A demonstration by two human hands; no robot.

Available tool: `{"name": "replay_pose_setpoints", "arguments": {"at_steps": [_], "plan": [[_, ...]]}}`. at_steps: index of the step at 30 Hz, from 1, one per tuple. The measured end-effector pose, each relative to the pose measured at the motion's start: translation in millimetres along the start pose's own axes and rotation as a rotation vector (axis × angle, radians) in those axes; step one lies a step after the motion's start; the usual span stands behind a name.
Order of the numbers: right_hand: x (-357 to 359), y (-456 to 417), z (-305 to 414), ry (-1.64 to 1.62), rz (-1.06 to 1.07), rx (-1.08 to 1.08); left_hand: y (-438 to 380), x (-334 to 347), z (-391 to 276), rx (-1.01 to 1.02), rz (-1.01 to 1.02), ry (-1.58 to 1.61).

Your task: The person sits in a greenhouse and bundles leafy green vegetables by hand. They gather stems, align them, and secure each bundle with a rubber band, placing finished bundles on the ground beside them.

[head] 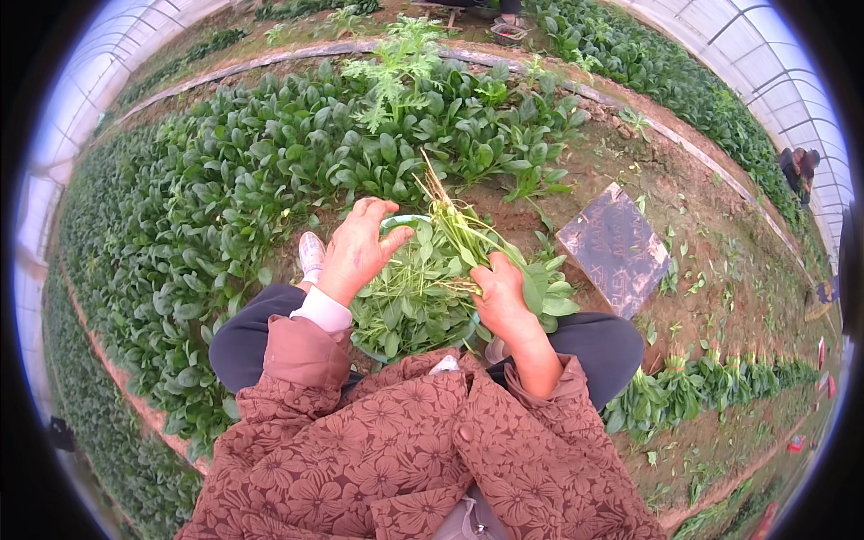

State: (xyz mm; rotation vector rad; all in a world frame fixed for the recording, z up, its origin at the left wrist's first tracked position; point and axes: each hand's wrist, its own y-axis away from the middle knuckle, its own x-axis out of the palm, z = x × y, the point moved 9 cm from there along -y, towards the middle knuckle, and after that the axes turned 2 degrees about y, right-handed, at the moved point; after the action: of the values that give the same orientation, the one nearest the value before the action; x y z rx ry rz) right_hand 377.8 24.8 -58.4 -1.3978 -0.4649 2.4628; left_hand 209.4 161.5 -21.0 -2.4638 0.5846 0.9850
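My right hand (503, 293) is closed around the stems of a bunch of spinach-like leafy greens (459, 229). The roots point up and away from me, and the broad leaves hang out to the right of the fist. My left hand (361, 246) has its fingers apart and holds nothing, just left of the bunch's root end. Below both hands, between my knees, is a pale green-blue basin (407, 219) filled with loose leaves and thin stems (405, 297). Its rim is mostly hidden by greens.
Dense leafy plants (270, 148) grow ahead and left, with a tall feathery weed (398, 71) among them. A dark printed board (614, 250) lies on soil at right. Beyond it stand several tied bunches (682, 385) in a row. Another person (798, 172) is at far right.
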Motion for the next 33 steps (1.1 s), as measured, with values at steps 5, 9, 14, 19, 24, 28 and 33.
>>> {"name": "replay_pose_setpoints", "arguments": {"at_steps": [5,9,14,19,24,28,33], "plan": [[8.2,5.7,-1.6,0.046,0.02,-0.044,2.7,-19.7,-107.6,0.463,-0.264,-0.224],[4.6,1.5,7.8,0.095,0.066,-0.006,-9.0,12.4,-88.7,0.411,-0.041,-0.154],[-13.7,-2.8,21.2,0.146,-0.036,-0.119,-12.3,8.0,-57.1,0.208,-0.025,0.495],[-11.8,0.1,3.4,0.127,-0.065,-0.061,-3.8,-12.5,-32.0,0.084,0.083,0.826],[-3.5,-2.0,6.3,0.109,-0.067,-0.058,10.1,14.1,11.4,-0.084,0.238,0.176],[0.8,-1.0,4.2,0.135,-0.051,-0.059,3.5,3.9,-40.7,-0.063,-0.032,0.241],[-6.7,-2.7,16.3,0.112,-0.062,-0.1,-1.9,22.0,-35.6,0.037,-0.047,0.13]]}}
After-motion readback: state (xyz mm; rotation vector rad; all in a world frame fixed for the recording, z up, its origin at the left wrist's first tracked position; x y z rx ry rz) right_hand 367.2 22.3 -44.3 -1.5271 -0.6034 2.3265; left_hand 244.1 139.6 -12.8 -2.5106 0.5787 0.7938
